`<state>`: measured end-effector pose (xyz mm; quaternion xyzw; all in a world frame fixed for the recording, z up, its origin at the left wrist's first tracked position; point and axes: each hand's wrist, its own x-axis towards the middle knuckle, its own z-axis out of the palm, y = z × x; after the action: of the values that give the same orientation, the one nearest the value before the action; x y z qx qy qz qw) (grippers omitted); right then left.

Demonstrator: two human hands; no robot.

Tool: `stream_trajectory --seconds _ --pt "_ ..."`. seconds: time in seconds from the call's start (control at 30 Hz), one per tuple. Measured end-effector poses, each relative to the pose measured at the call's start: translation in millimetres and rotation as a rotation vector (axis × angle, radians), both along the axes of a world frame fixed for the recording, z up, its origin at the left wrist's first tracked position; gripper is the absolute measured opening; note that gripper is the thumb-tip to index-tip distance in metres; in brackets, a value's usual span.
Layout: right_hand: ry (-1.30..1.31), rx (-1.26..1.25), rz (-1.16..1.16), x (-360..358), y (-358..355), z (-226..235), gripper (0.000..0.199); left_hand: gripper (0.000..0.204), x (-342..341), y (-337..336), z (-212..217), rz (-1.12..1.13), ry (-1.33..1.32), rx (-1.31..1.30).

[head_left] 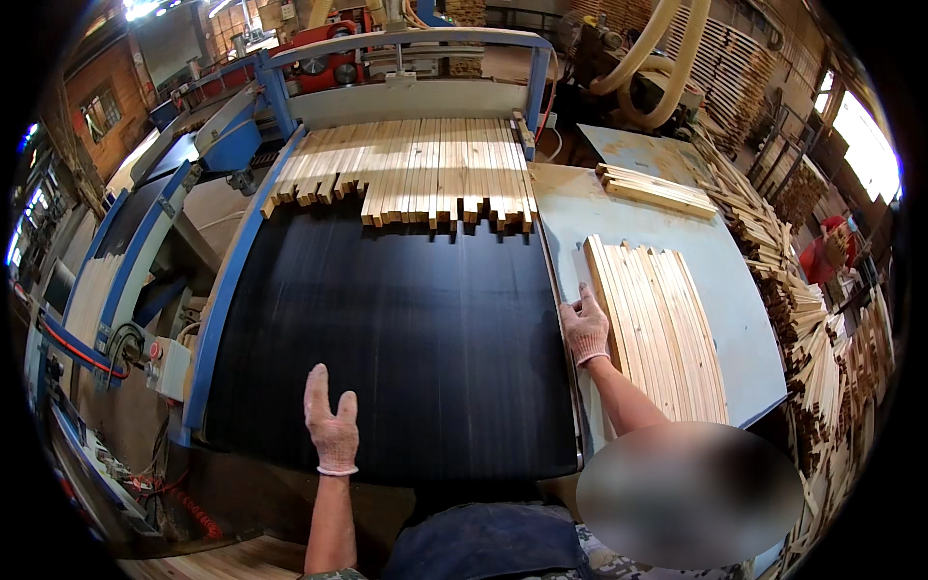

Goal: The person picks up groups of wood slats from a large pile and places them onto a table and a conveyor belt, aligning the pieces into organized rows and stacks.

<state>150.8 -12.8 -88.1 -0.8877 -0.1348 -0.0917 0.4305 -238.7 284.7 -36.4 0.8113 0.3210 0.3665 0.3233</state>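
My left hand (332,425), in a pale knitted glove, is raised over the near left part of the black conveyor belt (387,319). Its thumb and fingers are apart, and it holds nothing. My right hand (586,329), gloved the same way, is at the left edge of a row of wooden strips (667,329) on the grey-blue table (561,193). Its thumb and a finger stretch forward; whether it touches the outermost strip I cannot tell. Farther up the belt, many light wooden strips (416,169) lie side by side with uneven near ends.
A blue-framed machine crossbar (406,41) spans the belt's far end. Several loose strips (657,190) lie at the table's back. Piled wood (817,329) lines the right side, where a person in red (828,253) is. A control box (170,369) stands left of the belt.
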Motion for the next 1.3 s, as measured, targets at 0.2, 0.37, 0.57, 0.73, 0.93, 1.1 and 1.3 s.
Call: stream_trajectory --seconds 0.2,0.37,0.57,0.73,0.93,1.1,1.3 --pt "-0.014 -0.029 0.000 1 0 1 0.065 0.059 3 -36 -12 -0.031 0.050 0.125" --pt "0.020 -0.071 -0.006 4 5 4 0.068 0.059 -4 -49 -13 -0.002 0.116 0.266" --pt "-0.043 0.025 0.123 23 -11 -40 0.049 0.051 -14 -58 -14 0.039 0.017 0.315" --pt "0.144 0.309 0.245 84 -47 -86 0.062 0.061 -26 -73 -36 0.152 0.116 0.187" --pt "0.052 0.011 0.215 76 -20 -51 0.065 0.062 -37 -76 -43 0.233 0.183 0.067" --pt "0.062 0.040 0.338 80 -16 -52 0.066 0.063 -31 -76 -43 0.222 0.213 0.037" --pt "0.021 0.153 0.414 8 33 6 0.060 0.068 -30 -76 -53 0.205 0.220 -0.015"
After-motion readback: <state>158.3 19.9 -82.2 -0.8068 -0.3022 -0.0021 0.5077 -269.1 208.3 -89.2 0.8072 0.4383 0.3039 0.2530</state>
